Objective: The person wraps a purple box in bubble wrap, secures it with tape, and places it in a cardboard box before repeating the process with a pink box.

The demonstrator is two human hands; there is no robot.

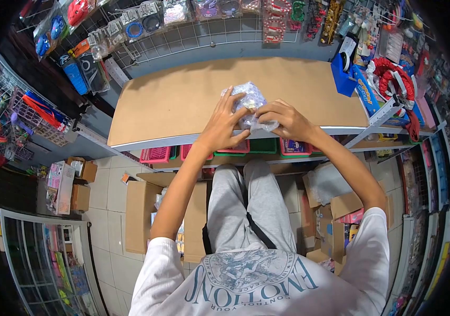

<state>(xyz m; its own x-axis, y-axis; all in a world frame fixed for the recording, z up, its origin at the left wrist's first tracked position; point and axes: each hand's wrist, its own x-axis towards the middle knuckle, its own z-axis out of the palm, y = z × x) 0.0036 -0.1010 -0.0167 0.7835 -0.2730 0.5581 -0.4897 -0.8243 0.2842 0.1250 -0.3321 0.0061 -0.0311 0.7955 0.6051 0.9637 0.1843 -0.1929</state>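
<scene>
A small package in clear bubble wrap point(251, 95) rests near the front edge of the brown-topped table point(172, 100). What lies inside the wrap is too blurred to name. My left hand point(226, 122) presses on the package from the left, its fingers spread over the near side and top. On the right, my right hand point(284, 118) has its fingers bent together and pinches a loose flap of the wrap at the package's near right corner.
A blue tape dispenser point(344, 73) stands at the table's right end, beside a box with red coiled items point(393, 79). Pink and green baskets point(155, 155) sit on the shelf below. Open cardboard boxes point(143, 210) flank my legs. Packaged goods hang on the wire grid behind.
</scene>
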